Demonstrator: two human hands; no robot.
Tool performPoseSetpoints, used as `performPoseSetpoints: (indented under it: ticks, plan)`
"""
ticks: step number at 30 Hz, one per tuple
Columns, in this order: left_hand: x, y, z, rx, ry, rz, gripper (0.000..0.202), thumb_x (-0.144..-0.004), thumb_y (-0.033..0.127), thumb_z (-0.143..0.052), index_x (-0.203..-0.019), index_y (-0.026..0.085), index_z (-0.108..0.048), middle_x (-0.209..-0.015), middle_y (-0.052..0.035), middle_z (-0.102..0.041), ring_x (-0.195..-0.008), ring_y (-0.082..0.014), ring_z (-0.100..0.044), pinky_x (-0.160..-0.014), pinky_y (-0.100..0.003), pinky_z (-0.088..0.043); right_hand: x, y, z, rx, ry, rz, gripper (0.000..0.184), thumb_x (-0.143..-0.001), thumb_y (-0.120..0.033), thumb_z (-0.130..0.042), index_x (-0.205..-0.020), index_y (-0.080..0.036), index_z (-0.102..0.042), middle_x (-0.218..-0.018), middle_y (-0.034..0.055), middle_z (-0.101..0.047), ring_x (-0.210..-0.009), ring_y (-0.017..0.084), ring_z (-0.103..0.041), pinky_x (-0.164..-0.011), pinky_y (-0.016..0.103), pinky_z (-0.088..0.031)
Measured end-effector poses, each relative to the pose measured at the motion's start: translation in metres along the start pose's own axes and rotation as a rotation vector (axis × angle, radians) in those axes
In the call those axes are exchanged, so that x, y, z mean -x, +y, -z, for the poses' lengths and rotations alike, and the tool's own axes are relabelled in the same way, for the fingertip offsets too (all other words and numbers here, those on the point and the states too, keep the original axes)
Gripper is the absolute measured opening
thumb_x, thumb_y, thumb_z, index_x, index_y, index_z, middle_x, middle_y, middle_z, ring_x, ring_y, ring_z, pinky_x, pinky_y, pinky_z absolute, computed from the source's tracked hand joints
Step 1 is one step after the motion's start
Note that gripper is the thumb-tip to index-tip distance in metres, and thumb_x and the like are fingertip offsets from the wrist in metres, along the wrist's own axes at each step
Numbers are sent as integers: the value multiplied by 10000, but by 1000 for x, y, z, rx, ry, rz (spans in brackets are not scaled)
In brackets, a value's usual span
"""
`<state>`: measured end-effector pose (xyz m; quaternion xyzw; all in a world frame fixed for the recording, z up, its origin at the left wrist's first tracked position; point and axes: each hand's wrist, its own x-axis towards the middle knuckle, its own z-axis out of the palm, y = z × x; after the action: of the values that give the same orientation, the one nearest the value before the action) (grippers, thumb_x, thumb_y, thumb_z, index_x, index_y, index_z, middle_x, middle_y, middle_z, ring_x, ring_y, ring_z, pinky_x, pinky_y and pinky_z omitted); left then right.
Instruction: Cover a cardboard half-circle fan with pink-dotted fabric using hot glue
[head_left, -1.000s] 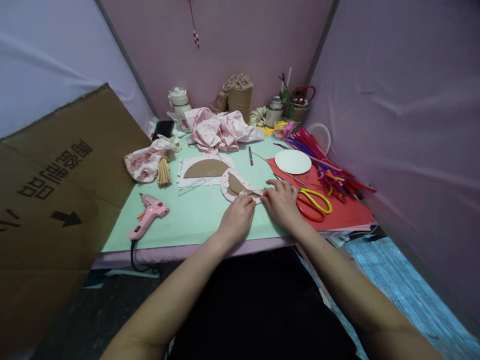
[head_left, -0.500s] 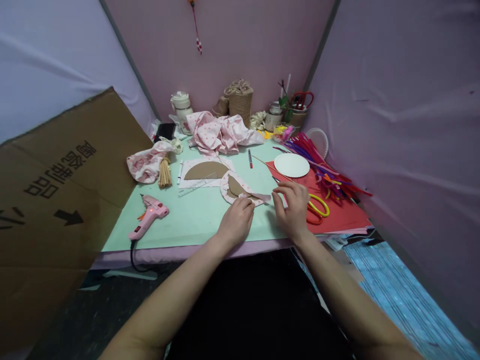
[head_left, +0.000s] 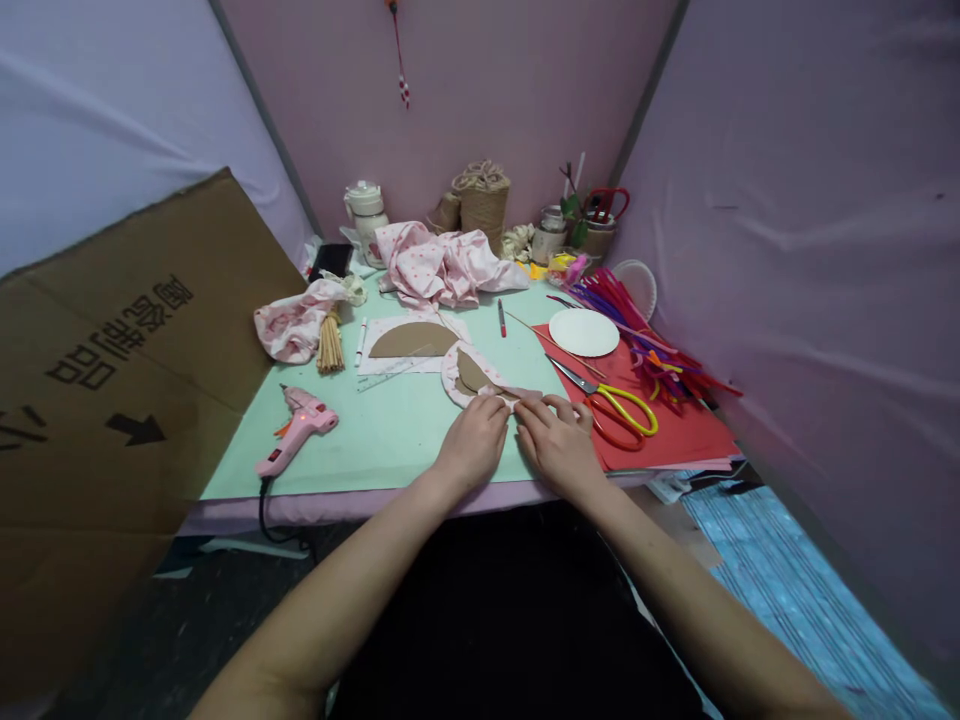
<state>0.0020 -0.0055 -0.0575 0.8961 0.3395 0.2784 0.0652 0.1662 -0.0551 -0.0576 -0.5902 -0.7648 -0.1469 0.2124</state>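
Note:
A brown cardboard half-circle wrapped in pink dotted fabric (head_left: pixel 474 374) lies on the mint-green table top (head_left: pixel 375 440). My left hand (head_left: pixel 475 447) rests with curled fingers on its near edge, pressing the fabric down. My right hand (head_left: pixel 556 441) sits right beside it, fingertips pinched on the fabric's right-hand flap. Both hands touch each other near the piece. A second cardboard half-circle (head_left: pixel 412 341) lies on white paper just behind. Orange and yellow scissors (head_left: pixel 613 404) lie to the right of my right hand.
A pink glue gun (head_left: pixel 298 429) with its light on lies at the left front. Wooden sticks (head_left: pixel 328 345), crumpled pink fabric (head_left: pixel 442 262), a red pen (head_left: pixel 501 317), a white paper plate (head_left: pixel 584 332), pipe cleaners (head_left: pixel 645 335), red paper and jars crowd the back and right. A big cardboard sheet (head_left: pixel 120 380) leans at left.
My right hand lifted off the fabric toward the scissors, then came back left and down onto the fabric flap beside my left hand. My left hand stayed put.

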Motion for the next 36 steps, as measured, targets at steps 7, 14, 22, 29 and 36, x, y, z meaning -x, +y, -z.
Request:
performPoseSetpoints:
  ticks: [7, 14, 22, 29, 36]
  plan:
    - [1, 1, -1, 9, -4, 20, 213, -952, 125, -465, -1096, 144, -621, -1108, -98, -635, -1091, -230, -568, -1031, -421, -493, 1, -2, -3, -5, -7, 39, 321, -990, -252, -450, -1240, -167, -632, -1253, 116, -688, -1173, 247, -528, -970, 423, -253]
    - [3, 3, -1, 20, 47, 7, 234, -956, 115, -450, -1114, 146, -620, -1094, -110, -637, -1120, -243, -568, -1012, -440, -509, 19, 3, 0, -82, 210, -46, 320, -961, -225, -489, -1235, -216, -653, -1208, 72, -716, -1098, 246, -564, -960, 422, -294]
    - [3, 2, -4, -17, 30, -6, 247, -979, 155, -446, -1174, 140, -597, -1127, -112, -619, -1125, -240, -556, -1023, -430, -491, 9, -3, -4, -30, 62, -21, 316, -957, -277, -520, -1239, -210, -646, -1284, 59, -691, -1120, 271, -540, -935, 469, -268]
    - [0, 0, -5, -80, -13, -16, 249, -981, 152, -441, -1155, 111, -615, -1080, -111, -624, -1081, -236, -559, -1031, -420, -475, 8, -2, -4, -36, 11, -5, 336, -968, -260, -487, -1264, -186, -627, -1305, 94, -675, -1177, 260, -530, -933, 450, -266]
    - [-1, -2, -4, -92, -20, -31, 251, -962, 138, -464, -1151, 89, -622, -1052, -121, -626, -1065, -244, -560, -1011, -426, -487, 6, -4, -4, -49, 2, -5, 339, -974, -272, -473, -1269, -200, -624, -1305, 94, -674, -1167, 259, -539, -934, 456, -268]
